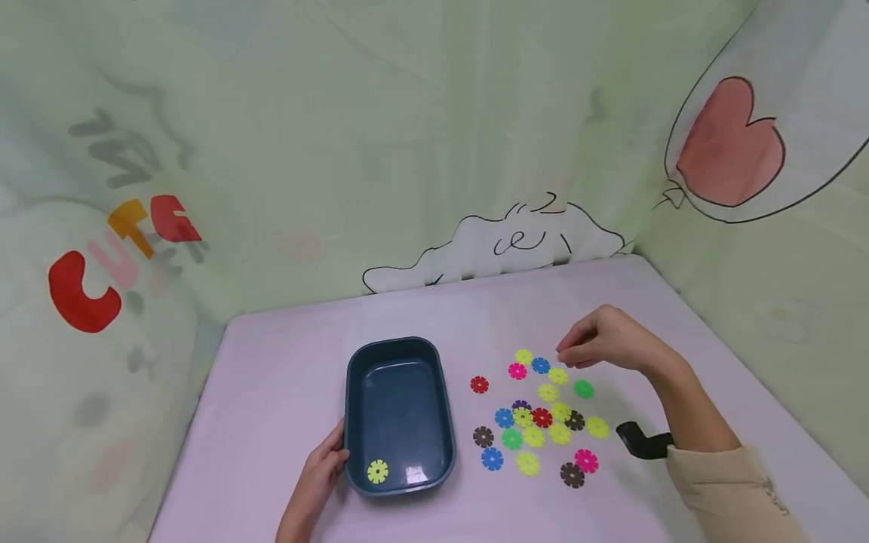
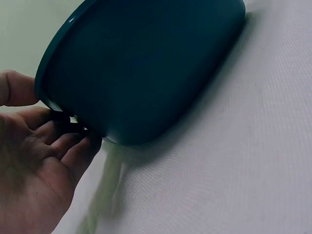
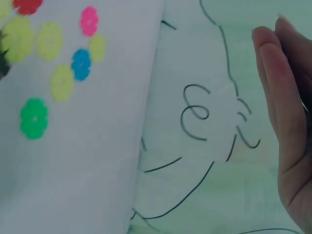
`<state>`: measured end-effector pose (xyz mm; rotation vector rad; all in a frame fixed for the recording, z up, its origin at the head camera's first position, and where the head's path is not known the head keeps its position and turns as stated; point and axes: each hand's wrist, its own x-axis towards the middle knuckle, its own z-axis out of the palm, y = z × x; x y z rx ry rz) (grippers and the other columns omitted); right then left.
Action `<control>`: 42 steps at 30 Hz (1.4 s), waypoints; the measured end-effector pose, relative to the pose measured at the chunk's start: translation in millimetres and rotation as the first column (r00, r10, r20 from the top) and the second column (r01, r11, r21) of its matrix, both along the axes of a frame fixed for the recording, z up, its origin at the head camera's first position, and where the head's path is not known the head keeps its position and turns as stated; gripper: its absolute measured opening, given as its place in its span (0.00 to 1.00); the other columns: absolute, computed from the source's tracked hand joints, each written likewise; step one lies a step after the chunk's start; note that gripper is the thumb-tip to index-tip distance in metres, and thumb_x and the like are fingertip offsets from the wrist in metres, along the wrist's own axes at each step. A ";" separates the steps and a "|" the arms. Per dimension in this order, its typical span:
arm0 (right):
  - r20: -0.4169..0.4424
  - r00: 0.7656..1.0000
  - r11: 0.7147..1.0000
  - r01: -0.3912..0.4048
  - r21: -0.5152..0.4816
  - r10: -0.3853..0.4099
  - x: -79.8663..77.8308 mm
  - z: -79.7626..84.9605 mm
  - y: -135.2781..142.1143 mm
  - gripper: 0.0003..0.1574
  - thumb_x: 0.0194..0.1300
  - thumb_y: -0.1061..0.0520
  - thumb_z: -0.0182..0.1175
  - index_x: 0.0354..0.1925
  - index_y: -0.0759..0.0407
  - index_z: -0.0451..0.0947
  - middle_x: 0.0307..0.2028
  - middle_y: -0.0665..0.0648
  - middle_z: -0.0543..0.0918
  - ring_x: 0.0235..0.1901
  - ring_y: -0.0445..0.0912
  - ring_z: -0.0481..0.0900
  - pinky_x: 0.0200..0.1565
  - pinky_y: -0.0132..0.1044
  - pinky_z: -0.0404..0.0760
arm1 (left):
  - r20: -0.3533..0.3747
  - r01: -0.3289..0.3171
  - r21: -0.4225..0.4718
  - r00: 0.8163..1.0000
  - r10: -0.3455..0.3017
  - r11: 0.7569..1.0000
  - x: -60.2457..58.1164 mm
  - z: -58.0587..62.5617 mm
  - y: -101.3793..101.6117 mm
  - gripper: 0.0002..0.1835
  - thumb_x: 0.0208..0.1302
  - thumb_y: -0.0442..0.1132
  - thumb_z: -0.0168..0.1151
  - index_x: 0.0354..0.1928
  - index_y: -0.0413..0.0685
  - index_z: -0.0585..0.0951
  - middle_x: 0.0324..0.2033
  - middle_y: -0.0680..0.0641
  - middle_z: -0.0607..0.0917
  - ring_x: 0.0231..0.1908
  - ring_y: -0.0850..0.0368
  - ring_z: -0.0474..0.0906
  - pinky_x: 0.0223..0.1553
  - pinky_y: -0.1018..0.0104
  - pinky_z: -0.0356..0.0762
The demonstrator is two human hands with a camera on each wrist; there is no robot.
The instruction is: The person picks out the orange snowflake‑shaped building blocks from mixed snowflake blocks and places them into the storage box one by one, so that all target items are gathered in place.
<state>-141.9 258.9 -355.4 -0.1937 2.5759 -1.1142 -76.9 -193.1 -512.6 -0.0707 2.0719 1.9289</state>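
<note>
A dark blue plastic tray [image 1: 400, 407] stands on the left part of the table, with one yellow snowflake disc [image 1: 377, 471] inside near its front corner. My left hand [image 1: 322, 471] grips the tray's left side, thumb at the rim and fingers against the outer wall, as the left wrist view shows. Over the far right edge of the scattered discs hovers my right hand [image 1: 607, 339], fingers together and pointing left. No disc shows at its fingertips. Nearest below it lie a yellow disc [image 1: 558, 376], a blue disc [image 1: 540, 365] and a green disc [image 1: 584, 389].
Several more notched discs in yellow, red, pink, brown, blue and purple lie right of the tray, some overlapping, such as a red disc [image 1: 541, 418]. A black wrist mount [image 1: 641, 441] sticks out from the right wrist. Printed fabric [image 1: 407, 151] hangs behind the table.
</note>
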 end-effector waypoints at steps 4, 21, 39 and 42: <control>0.018 1.000 1.000 0.008 -0.023 -0.008 8.0 -10.2 6.5 0.14 0.58 0.55 0.69 0.38 0.65 0.86 0.35 0.56 0.88 0.32 0.45 0.86 0.40 0.40 0.89 | -0.002 -0.004 0.000 1.000 0.004 1.000 0.9 0.8 -1.8 0.34 0.65 0.31 0.43 0.74 0.35 0.54 0.75 0.39 0.52 0.74 0.42 0.49 0.68 0.59 0.66; -0.033 0.999 1.000 -0.004 0.010 0.004 12.0 -36.3 -10.0 0.10 0.56 0.56 0.70 0.35 0.61 0.86 0.32 0.54 0.87 0.29 0.44 0.83 0.36 0.39 0.88 | 0.021 0.000 -0.009 1.000 0.000 1.000 1.5 3.8 1.0 0.33 0.66 0.31 0.42 0.74 0.35 0.53 0.75 0.38 0.51 0.74 0.41 0.48 0.68 0.54 0.60; -0.053 0.997 0.978 -0.037 0.203 0.048 14.0 -78.8 -56.4 0.08 0.49 0.63 0.74 0.32 0.61 0.87 0.26 0.51 0.85 0.25 0.40 0.79 0.31 0.31 0.85 | -0.004 0.008 0.010 1.000 -0.008 1.000 1.0 3.5 2.7 0.33 0.66 0.30 0.41 0.74 0.34 0.53 0.75 0.38 0.51 0.74 0.42 0.48 0.68 0.58 0.61; -0.040 0.999 0.967 -0.023 0.253 0.035 14.0 -85.3 -62.5 0.08 0.48 0.63 0.74 0.31 0.60 0.88 0.25 0.51 0.84 0.24 0.41 0.77 0.29 0.31 0.85 | -0.001 0.000 0.013 1.000 0.000 1.000 1.2 3.5 2.5 0.33 0.66 0.30 0.40 0.74 0.34 0.53 0.75 0.38 0.51 0.74 0.43 0.48 0.68 0.56 0.60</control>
